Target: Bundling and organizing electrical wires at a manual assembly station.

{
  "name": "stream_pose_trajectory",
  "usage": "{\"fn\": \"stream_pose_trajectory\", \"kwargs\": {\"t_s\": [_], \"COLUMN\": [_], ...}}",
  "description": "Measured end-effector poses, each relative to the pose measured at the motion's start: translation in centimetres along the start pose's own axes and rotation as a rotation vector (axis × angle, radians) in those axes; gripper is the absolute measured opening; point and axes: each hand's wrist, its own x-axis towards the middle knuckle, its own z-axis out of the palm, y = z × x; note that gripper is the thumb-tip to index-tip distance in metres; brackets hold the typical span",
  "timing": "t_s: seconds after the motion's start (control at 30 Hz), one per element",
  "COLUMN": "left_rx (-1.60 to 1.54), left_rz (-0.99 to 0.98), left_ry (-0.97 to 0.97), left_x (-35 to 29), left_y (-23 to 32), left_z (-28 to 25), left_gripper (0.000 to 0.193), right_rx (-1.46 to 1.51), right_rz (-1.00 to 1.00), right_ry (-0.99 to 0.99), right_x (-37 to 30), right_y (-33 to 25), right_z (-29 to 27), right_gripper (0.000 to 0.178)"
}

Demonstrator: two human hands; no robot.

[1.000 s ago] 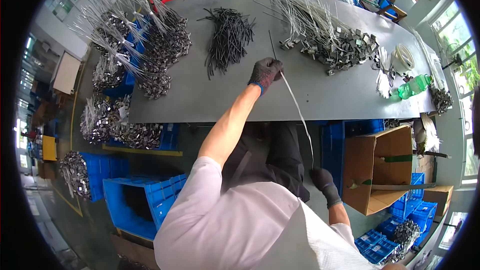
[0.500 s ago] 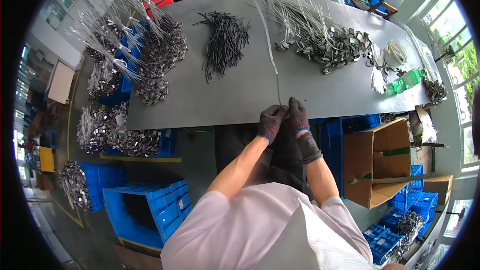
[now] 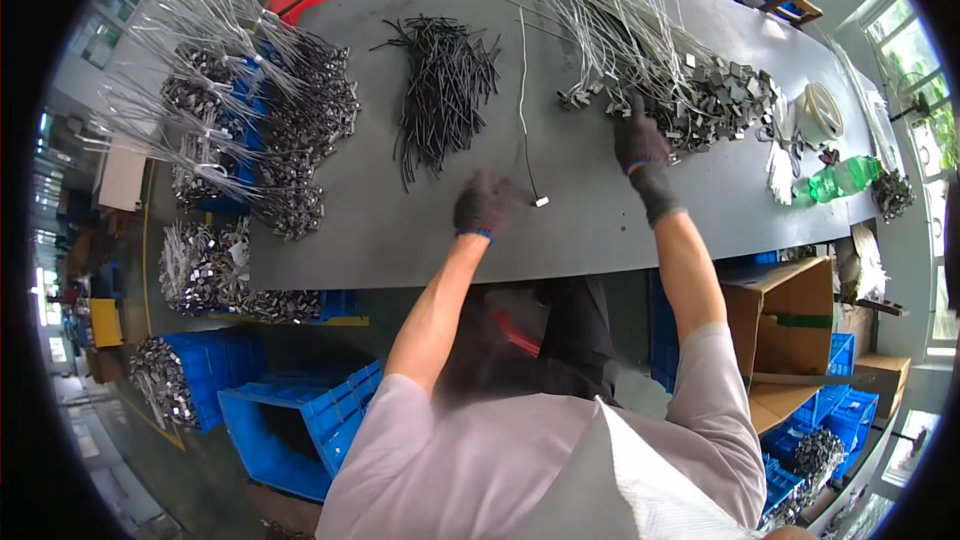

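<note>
On the grey table lies a single pale wire (image 3: 523, 90), its lower part in a thin dark sleeve (image 3: 530, 165) and its near end carrying a small silvery block (image 3: 542, 201). My left hand (image 3: 482, 205), in a dark knitted glove, is just left of that block and smeared by motion, so its fingers do not read clearly. My gloved right hand (image 3: 641, 140) reaches to a heap of pale wires with metal block ends (image 3: 725, 100). A finger stretches out onto the heap's near left edge; nothing shows held. Left of the wire is a pile of short black tubes (image 3: 447, 90).
Bundles of block-ended wires (image 3: 305, 120) crowd the table's left side. A green bottle (image 3: 845, 178) and a white tape-like roll (image 3: 820, 112) are at the right. An open cardboard box (image 3: 780, 330) stands below the right edge, a blue crate (image 3: 290, 430) at lower left.
Both hands were together at the near end of the wire. They have parted: the left moved left, the right forward to the heap. The wire now lies released on the table.
</note>
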Motion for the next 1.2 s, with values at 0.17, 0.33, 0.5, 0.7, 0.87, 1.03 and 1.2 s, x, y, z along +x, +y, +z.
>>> {"fn": "stream_pose_trajectory", "kwargs": {"t_s": [0.17,0.33,0.5,0.7,0.87,1.03,1.2], "left_rx": [0.488,0.534,0.623,0.694,0.679,0.483,-0.697], "left_rz": [-0.358,-0.478,-0.402,-0.397,-0.411,-0.333,-0.814], "left_ry": [0.312,0.023,0.063,-0.132,-0.156,-0.001,-0.19], "left_x": [3.8,6.5,6.8,5.9,5.4,4.8,2.0], "left_y": [-4.2,-7.2,-9.5,-9.9,-8.4,-10.0,-13.2], "left_z": [-6.4,-8.7,-7.5,-8.0,-7.7,-7.9,-8.5], "left_gripper": [0.051,0.046,0.033,0.031,0.04,0.019,0.01], "right_rx": [0.072,0.075,0.172,0.188,0.04,1.411,1.198], "right_rz": [-0.077,-0.123,-0.011,0.084,0.155,0.585,0.458], "right_ry": [-0.087,0.086,0.16,-0.072,-0.138,-0.408,-0.253], "right_x": [2.8,-2.5,-5.5,-0.2,0.7,-5.9,-20.5], "right_y": [3.2,3.8,3.3,2.7,4.3,6.0,8.9], "right_z": [1.8,2.6,2.3,6.0,8.5,4.3,-0.6], "right_gripper": [0.059,0.053,0.049,0.049,0.049,0.037,0.025]}}
